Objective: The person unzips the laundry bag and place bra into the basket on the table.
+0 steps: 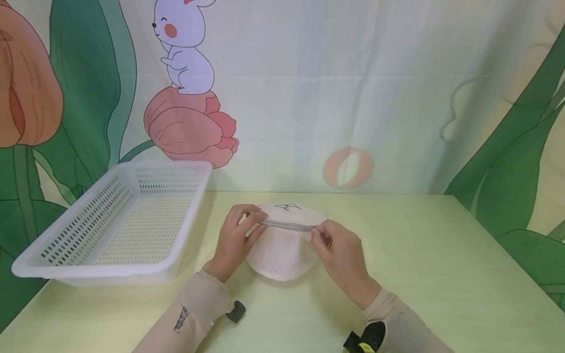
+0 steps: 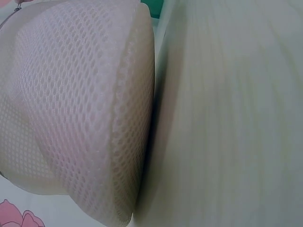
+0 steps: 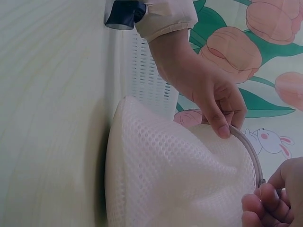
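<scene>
A white mesh laundry bag [image 1: 282,257] stands on the table, its round top edged by a grey zipper [image 1: 289,225]. At the left of the top edge, my left hand [image 1: 231,242] pinches the rim between thumb and fingers. My right hand [image 1: 346,257] pinches the zipper's pull at the right side; in the right wrist view its curled fingertips meet the small metal slider. The bag's mesh wall [image 2: 85,94] fills much of the left wrist view, bulging out near its base. Dark line markings [image 1: 288,207] show on the bag's pale lid.
A white perforated plastic basket [image 1: 88,271] stands on the left of the pale yellow table [image 1: 423,274]. Behind the table hangs a backdrop cloth [image 1: 287,98] printed with tulips and a rabbit.
</scene>
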`<state>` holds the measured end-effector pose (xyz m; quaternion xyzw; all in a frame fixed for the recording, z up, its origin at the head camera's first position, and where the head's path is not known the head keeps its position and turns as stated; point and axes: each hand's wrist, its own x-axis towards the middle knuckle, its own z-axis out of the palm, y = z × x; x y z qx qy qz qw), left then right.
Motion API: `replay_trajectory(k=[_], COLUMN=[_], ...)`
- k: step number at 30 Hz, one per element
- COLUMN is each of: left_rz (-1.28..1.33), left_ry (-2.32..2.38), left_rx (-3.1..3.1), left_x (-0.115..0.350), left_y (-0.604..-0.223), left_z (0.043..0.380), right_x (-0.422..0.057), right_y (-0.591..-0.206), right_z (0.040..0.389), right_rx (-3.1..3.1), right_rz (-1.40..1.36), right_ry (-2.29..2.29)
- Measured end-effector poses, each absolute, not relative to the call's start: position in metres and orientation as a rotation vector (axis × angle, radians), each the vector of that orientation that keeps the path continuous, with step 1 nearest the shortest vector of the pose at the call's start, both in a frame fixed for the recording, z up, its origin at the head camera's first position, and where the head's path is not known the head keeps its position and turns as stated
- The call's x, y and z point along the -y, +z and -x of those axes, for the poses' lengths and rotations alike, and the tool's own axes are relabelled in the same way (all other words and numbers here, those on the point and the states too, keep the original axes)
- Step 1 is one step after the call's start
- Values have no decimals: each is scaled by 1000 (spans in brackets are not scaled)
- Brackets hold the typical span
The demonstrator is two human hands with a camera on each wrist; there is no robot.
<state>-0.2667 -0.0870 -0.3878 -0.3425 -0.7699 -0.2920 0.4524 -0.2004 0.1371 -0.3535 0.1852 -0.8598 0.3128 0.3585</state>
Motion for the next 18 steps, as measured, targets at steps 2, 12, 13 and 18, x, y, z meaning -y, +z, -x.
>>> replay_trajectory(k=[2,12,13,18], left_rz=[840,823,822,826], left_ry=[-724,-724,-725,-727], left_rx=[1897,1888,1890,1901], left_x=[87,88,88,88], left_y=[-389,-390,-390,-389], left_z=[267,267,267,267], right_x=[-137,-138,-138,-139], right_y=[-354,-353,-353,-352], right_z=[200,201,201,201], right_rx=[2216,2210,2209,2197], right_rz=[-477,-476,-476,-481], right_ry=[810,808,807,802])
